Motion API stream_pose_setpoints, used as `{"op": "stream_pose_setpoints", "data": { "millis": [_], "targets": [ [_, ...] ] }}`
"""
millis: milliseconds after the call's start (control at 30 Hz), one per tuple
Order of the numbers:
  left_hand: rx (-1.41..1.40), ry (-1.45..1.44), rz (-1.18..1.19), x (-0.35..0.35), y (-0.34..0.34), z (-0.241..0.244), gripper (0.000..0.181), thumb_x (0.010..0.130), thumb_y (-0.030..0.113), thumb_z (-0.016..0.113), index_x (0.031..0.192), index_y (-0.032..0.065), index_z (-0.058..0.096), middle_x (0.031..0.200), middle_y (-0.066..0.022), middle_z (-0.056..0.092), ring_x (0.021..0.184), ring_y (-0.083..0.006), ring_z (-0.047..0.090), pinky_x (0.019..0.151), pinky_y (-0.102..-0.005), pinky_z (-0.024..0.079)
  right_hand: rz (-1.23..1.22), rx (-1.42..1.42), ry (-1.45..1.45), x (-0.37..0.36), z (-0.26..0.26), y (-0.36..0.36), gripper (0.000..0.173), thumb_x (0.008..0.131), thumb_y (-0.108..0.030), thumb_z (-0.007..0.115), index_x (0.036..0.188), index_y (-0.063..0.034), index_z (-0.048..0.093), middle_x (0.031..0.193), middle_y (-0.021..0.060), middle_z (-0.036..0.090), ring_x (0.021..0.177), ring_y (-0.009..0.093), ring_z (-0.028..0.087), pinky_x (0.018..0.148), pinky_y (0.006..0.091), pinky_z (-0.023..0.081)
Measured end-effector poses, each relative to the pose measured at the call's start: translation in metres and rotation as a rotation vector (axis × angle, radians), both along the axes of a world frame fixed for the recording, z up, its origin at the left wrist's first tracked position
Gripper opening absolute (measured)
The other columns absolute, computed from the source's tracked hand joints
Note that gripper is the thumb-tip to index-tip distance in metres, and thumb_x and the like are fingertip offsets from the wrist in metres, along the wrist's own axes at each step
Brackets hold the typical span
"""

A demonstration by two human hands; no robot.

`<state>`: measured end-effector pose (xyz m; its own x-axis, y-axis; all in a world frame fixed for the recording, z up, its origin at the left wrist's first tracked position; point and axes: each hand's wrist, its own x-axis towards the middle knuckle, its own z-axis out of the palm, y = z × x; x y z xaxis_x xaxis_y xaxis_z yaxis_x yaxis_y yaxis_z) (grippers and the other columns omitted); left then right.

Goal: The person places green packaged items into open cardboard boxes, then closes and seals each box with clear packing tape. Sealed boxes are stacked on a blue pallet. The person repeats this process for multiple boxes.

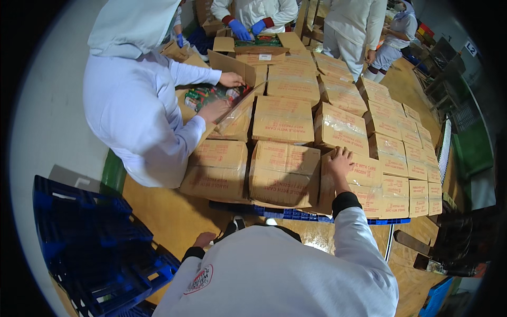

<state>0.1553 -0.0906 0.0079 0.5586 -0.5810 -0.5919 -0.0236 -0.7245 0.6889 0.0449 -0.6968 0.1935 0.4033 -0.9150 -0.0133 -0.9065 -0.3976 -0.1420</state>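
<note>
My right hand (340, 162) rests with spread fingers on the upper edge of a taped cardboard box (366, 168) in the front row. Low at my left side is my left hand (204, 239), apart from the boxes; its fingers are partly hidden, and whether it holds anything cannot be told. Straight in front of me stands another closed cardboard box (285, 172) with red print. Rows of such boxes cover a blue plastic pallet (277, 212). To the left, a co-worker's two hands are in an open cardboard box (231, 59) with green and red plastic packets (198, 97).
Close on the left stands a co-worker in white (138, 107). Blue plastic pallets (91, 245) are stacked at the lower left. At the far end, a person with blue gloves (239, 29) works at another open box. More people stand behind. Dark equipment (459, 241) is at the right.
</note>
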Motion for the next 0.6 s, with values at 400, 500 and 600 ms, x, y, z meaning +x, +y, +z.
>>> {"op": "stream_pose_setpoints", "data": {
  "millis": [400,500,600],
  "targets": [
    [-0.048,0.157,0.075,0.005,0.002,-0.02,0.034,0.085,0.031,0.052,0.092,0.0015,0.066,0.097,-0.0139,0.066,0.09,-0.0267,0.062,0.079,-0.0335,0.047,0.001,0.002,-0.018,-0.002,-0.003,-0.004,0.06,0.075,-0.035,0.059,0.131,-0.0186,0.043,0.145,0.0074,0.031,0.138,0.031,0.017,0.102,0.0662,0.017],
    [-0.062,0.163,0.094,0.001,0.002,-0.016,0.035,0.086,0.032,0.053,0.094,0.0008,0.066,0.099,-0.0141,0.066,0.091,-0.0263,0.062,0.08,-0.0331,0.047,0.001,-0.001,-0.014,-0.005,-0.004,-0.005,0.061,0.075,-0.035,0.058,0.131,-0.0177,0.042,0.145,0.0077,0.03,0.138,0.032,0.017,0.102,0.0666,0.017],
    [-0.057,0.154,0.087,0.0,0.0,-0.013,0.034,0.086,0.031,0.054,0.097,0.0002,0.066,0.1,-0.014,0.066,0.092,-0.0256,0.062,0.081,-0.0325,0.047,0.005,0.001,-0.008,-0.005,-0.004,-0.005,0.061,0.076,-0.035,0.058,0.132,-0.0171,0.041,0.145,0.0078,0.03,0.138,0.032,0.017,0.102,0.0664,0.017]
  ]
}}
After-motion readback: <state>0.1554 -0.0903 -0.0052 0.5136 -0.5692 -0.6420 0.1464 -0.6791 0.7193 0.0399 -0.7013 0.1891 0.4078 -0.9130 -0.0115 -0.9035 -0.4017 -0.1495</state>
